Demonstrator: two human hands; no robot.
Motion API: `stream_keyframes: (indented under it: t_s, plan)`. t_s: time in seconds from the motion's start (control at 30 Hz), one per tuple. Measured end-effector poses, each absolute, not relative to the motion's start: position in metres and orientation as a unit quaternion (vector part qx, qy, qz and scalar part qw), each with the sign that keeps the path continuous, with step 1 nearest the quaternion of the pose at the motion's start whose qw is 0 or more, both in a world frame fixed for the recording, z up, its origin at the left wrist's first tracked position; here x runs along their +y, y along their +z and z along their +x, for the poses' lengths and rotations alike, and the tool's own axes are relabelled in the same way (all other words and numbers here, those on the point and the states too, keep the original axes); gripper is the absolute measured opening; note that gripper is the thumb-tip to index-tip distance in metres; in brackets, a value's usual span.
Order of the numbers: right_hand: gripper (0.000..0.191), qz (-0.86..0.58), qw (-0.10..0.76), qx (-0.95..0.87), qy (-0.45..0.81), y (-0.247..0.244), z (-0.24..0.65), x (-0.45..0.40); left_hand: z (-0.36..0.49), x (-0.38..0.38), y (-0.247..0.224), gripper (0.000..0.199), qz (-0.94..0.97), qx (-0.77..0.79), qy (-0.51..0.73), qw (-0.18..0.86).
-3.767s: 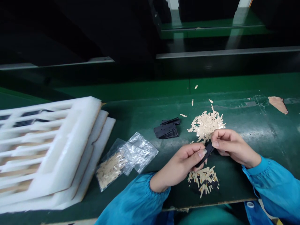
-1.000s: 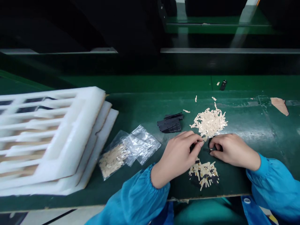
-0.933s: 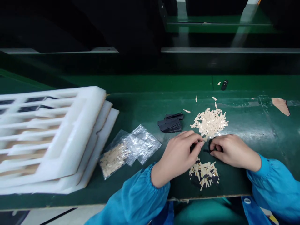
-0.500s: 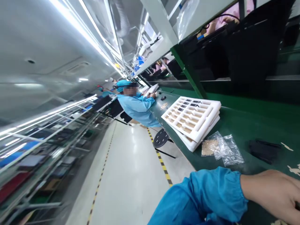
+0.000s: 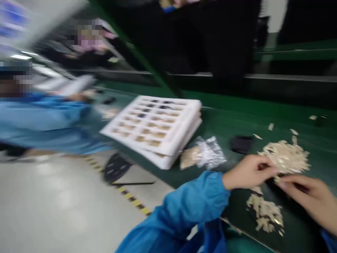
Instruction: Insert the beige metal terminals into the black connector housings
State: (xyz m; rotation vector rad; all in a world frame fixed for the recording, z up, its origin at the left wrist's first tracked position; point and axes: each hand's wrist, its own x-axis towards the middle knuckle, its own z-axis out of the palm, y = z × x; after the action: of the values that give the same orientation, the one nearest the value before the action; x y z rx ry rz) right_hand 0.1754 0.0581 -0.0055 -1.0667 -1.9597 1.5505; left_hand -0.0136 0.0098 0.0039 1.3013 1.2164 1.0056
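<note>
Several pale strips [image 5: 190, 158] are lying packed in a clear plastic bag [image 5: 212, 153], well to the left of our left grip [image 5: 249, 172]. They are looking thin and light, so we judge they would slide apart unless pinched by their ends. A stack of black pieces [image 5: 241, 144] is sitting just up and left of that grip; they are looking flat and fairly stiff, best lifted by an edge, though blur is hiding the detail.

Our left grip is curling in towards what looks like a dark piece [image 5: 273, 181], and our right grip [image 5: 308, 198] is reaching in from the other side, so the piece is lying between them. Blur is hiding whether either grip is closed on it or open, so we cannot tell. An upper heap of beige strips [image 5: 283, 158] is lying just above the grips, and a lower heap [image 5: 263, 212] is lying just below them.

A green desk [image 5: 223, 123] is carrying all this, with white foam trays [image 5: 184, 105] stacked on it left of the grips. Further left, a co-worker in a blue smock [image 5: 39, 119] is sitting beyond a pale floor [image 5: 63, 196], and a round perforated stool seat [image 5: 116, 168] is standing near yellow-and-black tape [image 5: 131, 198].
</note>
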Motion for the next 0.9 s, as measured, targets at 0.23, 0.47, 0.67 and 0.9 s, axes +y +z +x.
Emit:
stream_keyframes:
  t_s: [0.23,0.47,0.67,0.9]
  plan:
    - [0.02,-0.412,0.208,-0.637,0.617,0.011,0.182,0.051,-0.015,0.012,0.008,0.015,0.574,0.577,0.414,0.408]
    - [0.02,-0.446,0.27,-0.627,0.578,0.008,0.181,0.051,-0.014,0.003,0.013,0.019,0.648,0.557,0.439,0.279]
    - [0.021,-0.429,0.261,-0.642,0.579,0.007,0.18,0.05,-0.014,0.0,0.013,0.016,0.673,0.573,0.406,0.231]
    - [0.017,-0.433,0.264,-0.642,0.575,0.007,0.182,0.051,-0.014,0.001,0.015,0.018,0.665,0.569,0.396,0.277]
